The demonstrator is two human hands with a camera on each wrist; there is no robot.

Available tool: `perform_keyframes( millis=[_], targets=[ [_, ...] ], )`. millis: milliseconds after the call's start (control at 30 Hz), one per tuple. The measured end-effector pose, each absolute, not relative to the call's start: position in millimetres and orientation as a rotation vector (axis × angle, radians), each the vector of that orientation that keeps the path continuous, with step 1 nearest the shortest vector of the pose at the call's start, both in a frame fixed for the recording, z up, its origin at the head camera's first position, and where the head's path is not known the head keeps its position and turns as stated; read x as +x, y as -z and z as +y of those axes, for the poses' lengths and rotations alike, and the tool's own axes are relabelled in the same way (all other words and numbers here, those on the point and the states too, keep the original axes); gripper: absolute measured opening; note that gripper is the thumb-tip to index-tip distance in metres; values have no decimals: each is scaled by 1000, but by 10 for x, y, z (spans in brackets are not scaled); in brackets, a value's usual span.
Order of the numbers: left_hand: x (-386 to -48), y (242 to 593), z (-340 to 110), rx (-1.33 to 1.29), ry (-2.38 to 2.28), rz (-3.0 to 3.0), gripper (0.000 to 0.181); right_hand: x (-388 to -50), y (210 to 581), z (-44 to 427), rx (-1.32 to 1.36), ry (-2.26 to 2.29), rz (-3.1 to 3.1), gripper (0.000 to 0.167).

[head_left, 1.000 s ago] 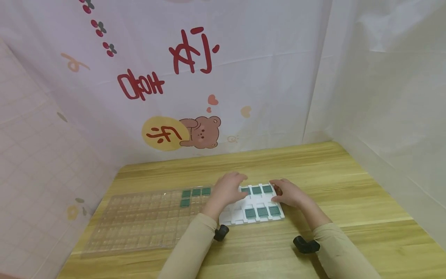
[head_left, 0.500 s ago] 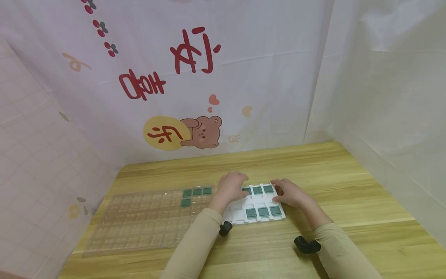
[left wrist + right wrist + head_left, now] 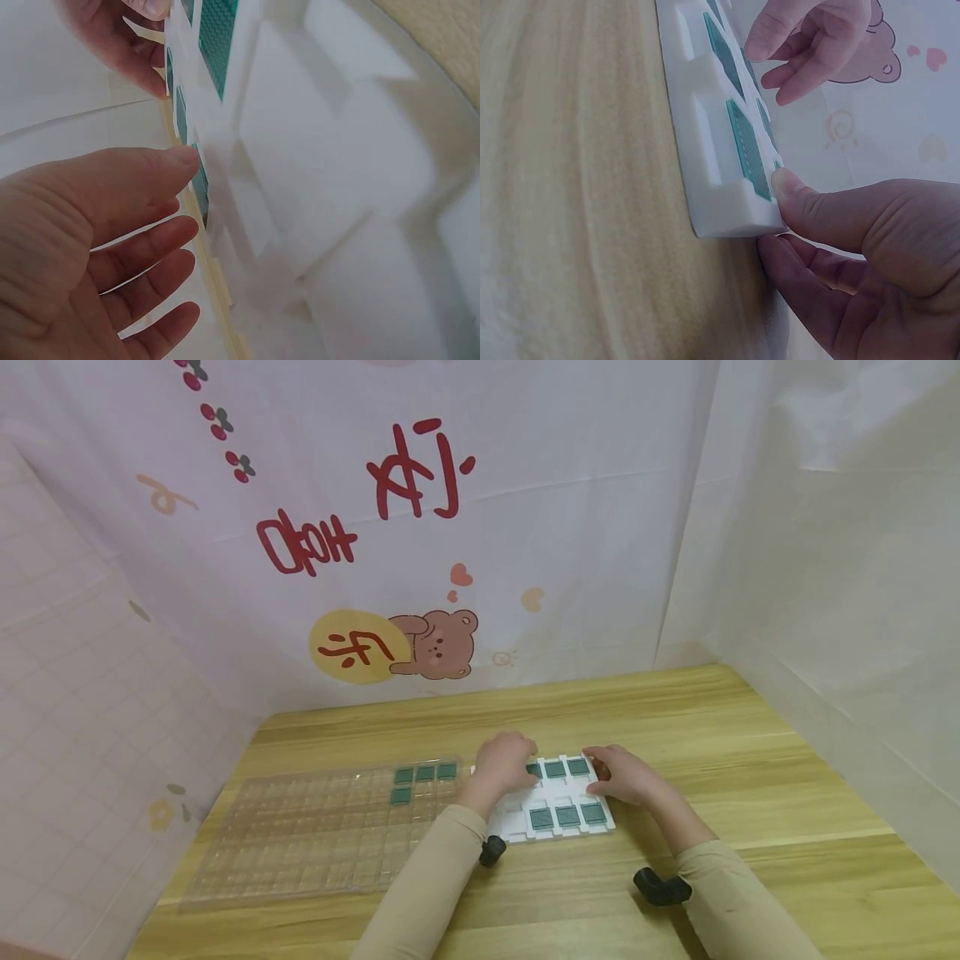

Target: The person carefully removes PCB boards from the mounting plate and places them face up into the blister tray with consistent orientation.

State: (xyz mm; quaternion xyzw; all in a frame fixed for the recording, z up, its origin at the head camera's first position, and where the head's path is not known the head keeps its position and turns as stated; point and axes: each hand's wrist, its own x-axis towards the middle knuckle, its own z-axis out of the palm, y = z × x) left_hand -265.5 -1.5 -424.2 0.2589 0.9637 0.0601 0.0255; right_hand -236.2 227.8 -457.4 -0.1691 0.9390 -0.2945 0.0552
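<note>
Clear tray (image 3: 330, 827): four chips (image 3: 401, 796) at 1 o'clock, most pockets unfilled | white tray (image 3: 558, 792): six visible | right hand (image 3: 630, 777): clamped on its 3-o'clock end | left hand (image 3: 507, 763): grip can't be told

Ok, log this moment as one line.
Left hand: at far-row green chip, contact unclear | Right hand: grips white tray at right end | Clear plastic tray: four green chips visible

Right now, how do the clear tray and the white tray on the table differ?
The clear tray is see-through, while the white tray is opaque. The clear tray is much larger, covering more of the wooden table than the white tray. The right hand grips the white tray's edge; no hand grips the clear tray. Both lie on the wooden table and hold green squares.
</note>
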Motion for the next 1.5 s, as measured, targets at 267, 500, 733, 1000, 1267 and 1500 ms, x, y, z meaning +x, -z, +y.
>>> perform_keyframes(
  millis=[267,500,733,1000,1267,1500],
  targets=[
    [-2645,4268,7,844,-143,2992,36,-2364,4580,2280,-515,890,2854,61],
    [-2649,4309,10,854,-114,3011,25,-2375,4595,2286,-513,893,2851,62],
    [-2674,4342,8,848,-117,3009,13,-2376,4609,2292,-519,883,2853,64],
    [-2692,4354,11,832,-142,2991,11,-2373,4603,2290,-516,889,2847,63],
    [-2681,4331,12,828,-158,2992,10,-2372,4591,2285,-499,900,2835,63],
    [-2695,4321,18,828,-148,2984,8,-2370,4581,2282,-486,887,2838,63]
  ],
)
